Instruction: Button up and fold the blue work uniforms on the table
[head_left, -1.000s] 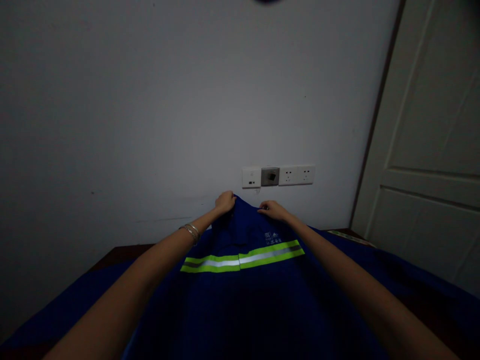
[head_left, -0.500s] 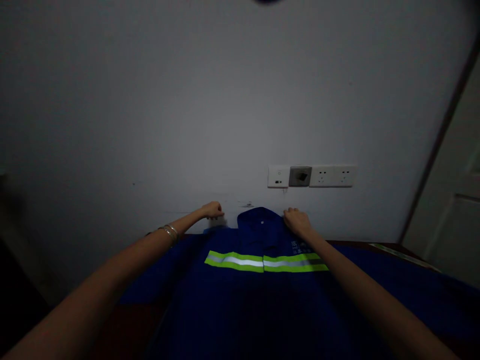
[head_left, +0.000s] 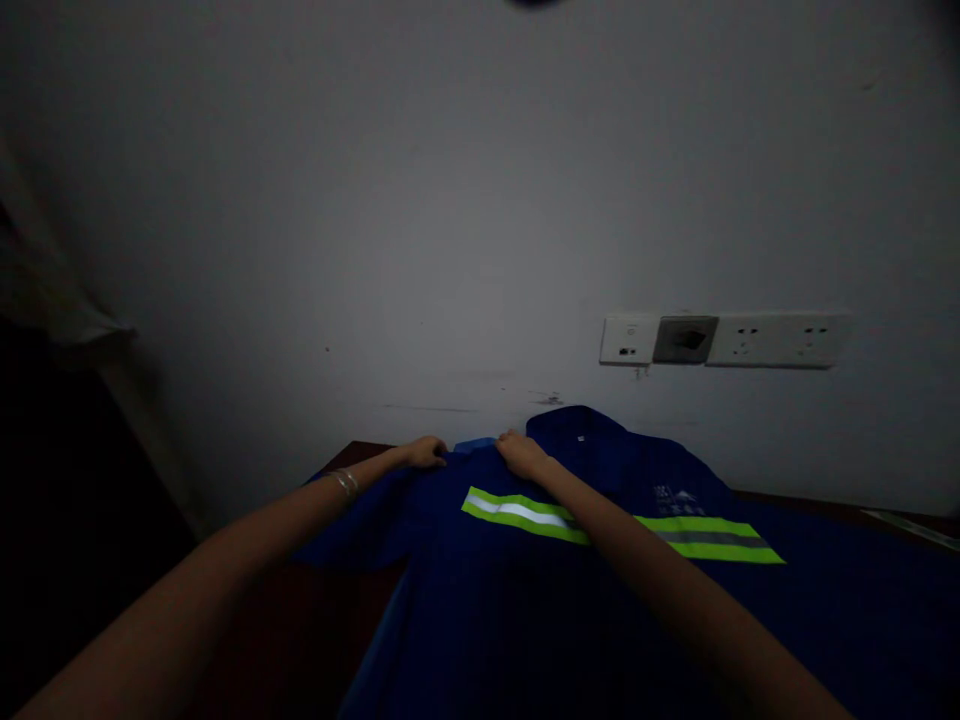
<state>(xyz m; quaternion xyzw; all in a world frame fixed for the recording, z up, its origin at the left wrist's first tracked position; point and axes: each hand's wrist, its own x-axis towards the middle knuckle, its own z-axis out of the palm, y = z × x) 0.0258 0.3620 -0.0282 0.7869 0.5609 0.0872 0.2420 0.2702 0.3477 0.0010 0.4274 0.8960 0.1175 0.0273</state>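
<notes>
"Where's the jacket, from my end?"

"Right under your fingers. The navy work jacket (head_left: 480,620) lies spread on the tabletop (head_left: 360,450), its reflective stripe (head_left: 517,512) just below them."

"And my hands?"

"Your left hand (head_left: 424,453) and right hand (head_left: 523,456) sit close together, curled and closed on the cloth either side of the blue collar edge (head_left: 474,444). Gripping there probably keeps the top layer taut, though the light is dim."
</notes>
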